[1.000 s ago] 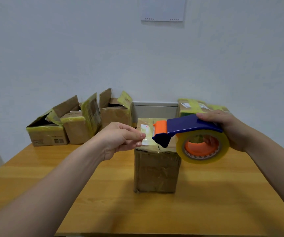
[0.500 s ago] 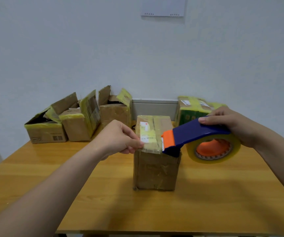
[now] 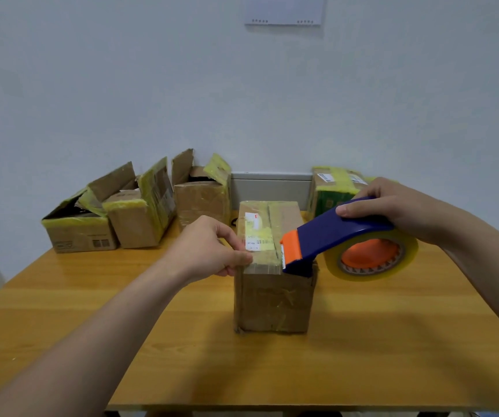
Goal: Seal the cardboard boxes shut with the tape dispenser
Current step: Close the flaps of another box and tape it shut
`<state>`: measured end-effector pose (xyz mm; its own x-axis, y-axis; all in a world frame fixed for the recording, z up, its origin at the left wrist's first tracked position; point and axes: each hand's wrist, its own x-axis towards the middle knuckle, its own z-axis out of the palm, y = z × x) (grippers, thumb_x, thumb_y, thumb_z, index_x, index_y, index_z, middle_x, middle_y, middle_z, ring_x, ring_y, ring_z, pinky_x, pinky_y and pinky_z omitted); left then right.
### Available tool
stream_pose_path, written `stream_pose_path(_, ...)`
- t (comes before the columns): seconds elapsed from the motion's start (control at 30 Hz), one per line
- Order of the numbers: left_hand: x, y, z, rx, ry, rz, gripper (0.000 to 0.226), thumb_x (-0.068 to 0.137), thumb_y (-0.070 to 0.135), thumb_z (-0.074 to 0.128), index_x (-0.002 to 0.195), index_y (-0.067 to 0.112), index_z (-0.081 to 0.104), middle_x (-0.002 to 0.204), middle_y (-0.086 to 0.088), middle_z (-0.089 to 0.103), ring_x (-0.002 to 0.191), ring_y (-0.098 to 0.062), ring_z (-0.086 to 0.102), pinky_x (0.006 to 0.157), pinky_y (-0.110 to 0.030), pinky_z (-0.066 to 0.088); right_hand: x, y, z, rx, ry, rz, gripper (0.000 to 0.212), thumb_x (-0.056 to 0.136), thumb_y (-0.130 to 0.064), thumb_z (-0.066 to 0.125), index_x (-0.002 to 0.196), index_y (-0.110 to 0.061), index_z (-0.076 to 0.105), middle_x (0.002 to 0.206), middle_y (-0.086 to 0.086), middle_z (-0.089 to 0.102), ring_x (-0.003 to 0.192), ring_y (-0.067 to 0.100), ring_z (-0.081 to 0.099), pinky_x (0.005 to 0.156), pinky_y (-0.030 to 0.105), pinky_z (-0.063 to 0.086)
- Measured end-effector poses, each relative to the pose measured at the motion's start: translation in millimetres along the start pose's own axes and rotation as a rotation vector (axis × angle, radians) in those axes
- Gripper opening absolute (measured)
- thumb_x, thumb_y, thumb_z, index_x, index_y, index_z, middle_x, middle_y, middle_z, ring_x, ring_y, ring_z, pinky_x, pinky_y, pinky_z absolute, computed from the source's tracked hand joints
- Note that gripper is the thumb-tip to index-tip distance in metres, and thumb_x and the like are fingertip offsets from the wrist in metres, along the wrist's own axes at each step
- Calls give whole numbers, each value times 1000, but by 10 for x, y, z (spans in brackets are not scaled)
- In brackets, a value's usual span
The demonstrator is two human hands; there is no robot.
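The tape end is being pinched onto the centre cardboard box (image 3: pixel 274 296) by the left hand (image 3: pixel 212 251); the tape dispenser (image 3: pixel 341 239), at three o'clock, is being gripped by the right hand (image 3: pixel 392 212). Drawing tape across the seam is likely being called for next.

A closed box (image 3: pixel 274 299) stands mid-table (image 3: pixel 362 356), its flaps down and a white label (image 3: pixel 258 237) on top. The left hand (image 3: pixel 209 248) pinches the tape end (image 3: pixel 264 264) at the top's near left edge. The right hand (image 3: pixel 392 209) grips the blue dispenser (image 3: pixel 332 233) from above; its orange toothed nose rests on the top's near right edge, the roll (image 3: pixel 371 257) hanging off the right side. Three open boxes (image 3: pixel 134 212) sit at the back left, a taped one (image 3: pixel 329 191) at the back right.
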<state>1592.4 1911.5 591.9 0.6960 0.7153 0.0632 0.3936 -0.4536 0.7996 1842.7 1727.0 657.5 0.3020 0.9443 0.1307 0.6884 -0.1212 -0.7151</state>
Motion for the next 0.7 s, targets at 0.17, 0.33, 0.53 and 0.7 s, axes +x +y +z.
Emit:
stream_pose_path(0.17,45,-133,-82,-228,-226,-194,38,83,28,87,105,14,61,80,-10,78,75,-24,78,59,-28,60,16,0,16,-3,2,12,56,72,-61,69,89,-8,78,84,14,77,76,31,71,71,36,53)
stream_pose_path(0.33,158,-236,-300,-256,-396,-260,24,97,15,72,118,16,61,87,-12,75,79,-26,76,63,-30,60,21,9,44,41,-15,27,44,74,-57,69,70,-14,76,70,9,71,57,10,62,64,27,46)
stream_pose_path(0.53,240,-1,-63,-1,119,206,18,101,18,63,101,30,75,97,15,77,93,0,71,81,-28,58,69,51,64,37,-8,19,56,73,-57,67,83,-2,76,78,13,74,63,14,64,68,29,49)
stream_pose_path(0.7,338,193,307,155,-179,370,39,113,40,35,138,33,64,136,16,62,131,-3,51,101,-29,47,81,135,57,47,-10,19,62,74,-57,68,83,3,74,82,23,72,67,23,64,70,34,49)
